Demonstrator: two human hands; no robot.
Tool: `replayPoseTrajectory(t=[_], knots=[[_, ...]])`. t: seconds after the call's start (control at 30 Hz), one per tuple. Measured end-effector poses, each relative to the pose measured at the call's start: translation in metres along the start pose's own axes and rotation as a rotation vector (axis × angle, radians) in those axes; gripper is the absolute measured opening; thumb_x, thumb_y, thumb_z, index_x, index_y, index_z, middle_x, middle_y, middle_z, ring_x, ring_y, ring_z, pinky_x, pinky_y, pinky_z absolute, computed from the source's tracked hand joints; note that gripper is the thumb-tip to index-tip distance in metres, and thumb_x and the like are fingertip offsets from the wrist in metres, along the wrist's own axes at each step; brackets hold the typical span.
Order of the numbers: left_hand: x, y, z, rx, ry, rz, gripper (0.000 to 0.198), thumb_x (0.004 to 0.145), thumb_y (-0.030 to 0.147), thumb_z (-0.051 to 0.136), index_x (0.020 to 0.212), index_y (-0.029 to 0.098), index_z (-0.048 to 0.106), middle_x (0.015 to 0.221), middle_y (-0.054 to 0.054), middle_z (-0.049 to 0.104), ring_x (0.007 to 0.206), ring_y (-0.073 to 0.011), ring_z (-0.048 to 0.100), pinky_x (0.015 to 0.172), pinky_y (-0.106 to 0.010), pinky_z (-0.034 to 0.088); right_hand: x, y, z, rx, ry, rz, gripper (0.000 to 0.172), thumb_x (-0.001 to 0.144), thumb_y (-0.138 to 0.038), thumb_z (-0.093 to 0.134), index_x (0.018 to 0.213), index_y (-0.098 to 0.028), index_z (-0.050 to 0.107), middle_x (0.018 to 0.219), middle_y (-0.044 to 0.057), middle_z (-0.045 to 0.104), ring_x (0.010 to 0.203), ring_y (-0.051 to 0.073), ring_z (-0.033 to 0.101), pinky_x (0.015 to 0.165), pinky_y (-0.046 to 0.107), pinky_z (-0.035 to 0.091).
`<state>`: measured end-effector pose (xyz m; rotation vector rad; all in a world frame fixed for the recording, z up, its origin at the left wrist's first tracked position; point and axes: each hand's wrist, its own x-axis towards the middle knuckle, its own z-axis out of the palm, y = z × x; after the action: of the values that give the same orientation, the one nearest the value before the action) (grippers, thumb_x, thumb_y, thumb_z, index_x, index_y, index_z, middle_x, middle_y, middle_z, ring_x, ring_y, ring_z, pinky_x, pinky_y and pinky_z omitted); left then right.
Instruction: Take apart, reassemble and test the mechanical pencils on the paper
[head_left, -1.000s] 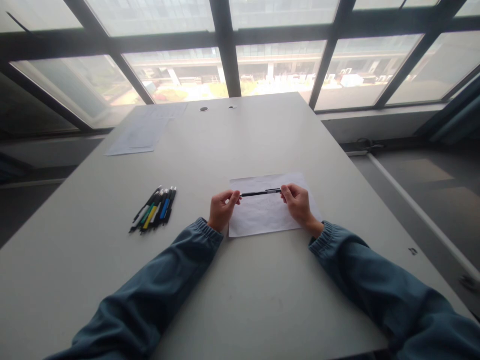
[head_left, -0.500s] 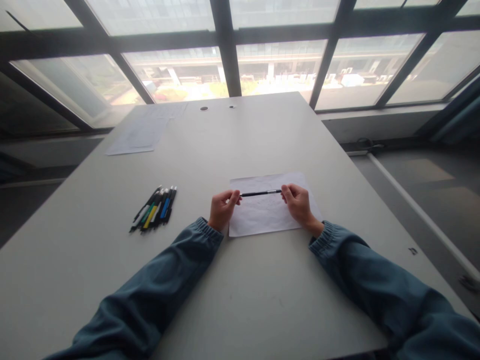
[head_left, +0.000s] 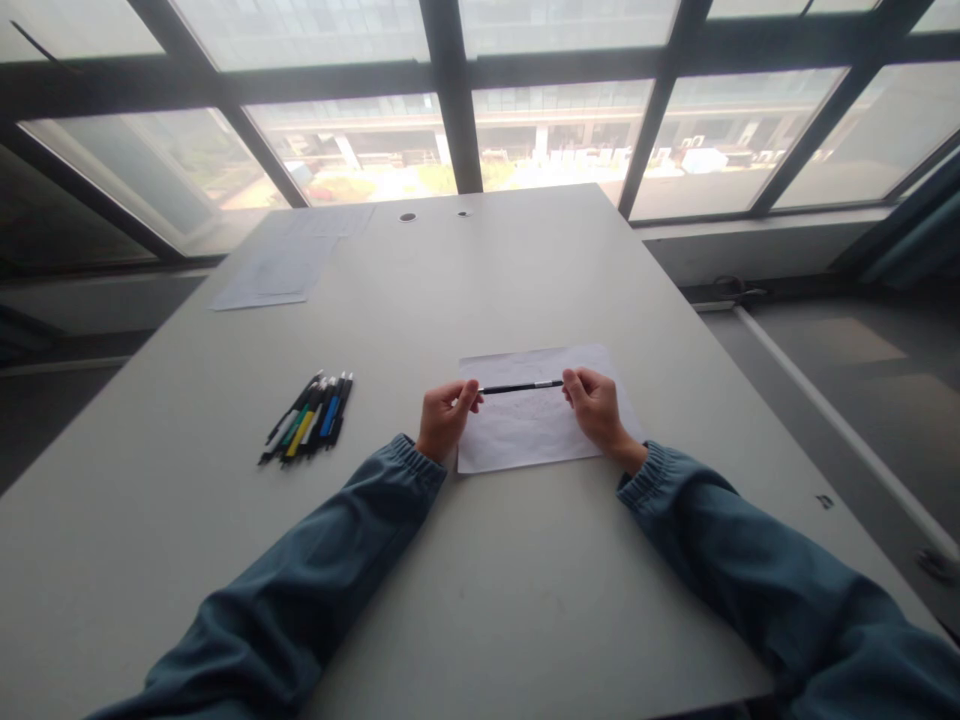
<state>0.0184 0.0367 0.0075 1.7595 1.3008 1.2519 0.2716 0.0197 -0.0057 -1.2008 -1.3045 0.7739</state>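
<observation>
White worktop [head_left: 480, 580], paper [head_left: 532, 440] beneath pen [head_left: 519, 387]
My left hand [head_left: 444, 418] and right hand [head_left: 598, 410] pinch its ends (other pens [head_left: 301, 432] toward the left edge).

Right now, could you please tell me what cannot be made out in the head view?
In the head view:
Held pen: both ends hidden by the left hand and right hand.
Paper sheet: marks too faint to read.
Pile of pens: exact count unclear, as they overlap.
Far papers: any writing is too small.
Left sleeve: cut off by the bottom edge.
</observation>
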Motion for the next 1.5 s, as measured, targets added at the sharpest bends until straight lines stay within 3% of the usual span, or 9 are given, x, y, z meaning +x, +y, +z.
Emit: replayPoseTrajectory(t=[0.73,0.9,1.5], knots=[[-0.0007,0.0017,-0.0006,0.031,-0.043,-0.017,0.057,0.096,0.057,0.051,0.056,0.017,0.061,0.048,0.000,0.050,0.047,-0.0114,0.046,0.051,-0.025,0.036,0.0002,-0.0008,0.0004,-0.049,0.001,-0.021,0.055,0.095,-0.060,0.052,0.058,-0.020,0.051,0.053,-0.003,0.042,0.052,0.012,0.037,0.053,0.028,0.031],[-0.0003,0.0030,-0.0001,0.043,-0.023,-0.001,0.061,0.095,0.059,0.050,0.051,0.018,0.053,0.047,0.001,0.046,0.046,-0.0110,0.042,0.050,-0.026,0.034,0.0003,-0.0031,-0.0001,-0.067,0.000,-0.038,0.055,0.096,-0.058,0.052,0.056,-0.020,0.048,0.052,-0.003,0.041,0.052,0.012,0.037,0.054,0.028,0.031],[-0.0010,0.0029,0.0008,0.043,-0.044,-0.014,0.064,0.093,0.064,0.048,0.048,0.018,0.050,0.046,-0.001,0.047,0.046,-0.0118,0.043,0.049,-0.027,0.032,0.0001,-0.0035,0.0014,-0.040,-0.003,-0.031,0.059,0.095,-0.063,0.049,0.054,-0.022,0.036,0.052,-0.003,0.033,0.052,0.011,0.030,0.051,0.028,0.025]])
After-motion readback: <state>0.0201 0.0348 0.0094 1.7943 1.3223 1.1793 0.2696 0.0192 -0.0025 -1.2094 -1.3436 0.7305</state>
